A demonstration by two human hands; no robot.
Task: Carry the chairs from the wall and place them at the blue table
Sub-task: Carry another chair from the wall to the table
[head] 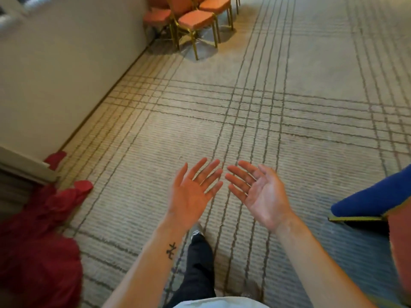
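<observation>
Both hands are out in front, low in the middle of the frame, palms up. The left hand [193, 193] has its grip wide, fingers straight and spread, nothing in it. Same for the right hand [260, 193]: fingers loose and holding nothing, fingertips nearly meeting the left's.

The chairs [196, 21] are way off at the top centre, bunched in the corner against the wall [66, 74]. They've got orange seats and gold legs, all upright. The nearest one has its back toward the upper left and its seat front pointing to the lower right.

The blue desk [373, 196] only pokes in at the right edge, well apart from the chairs, with the lined carpet [289, 107] between. There's also a red cloth [44, 230] heaped at lower left.
</observation>
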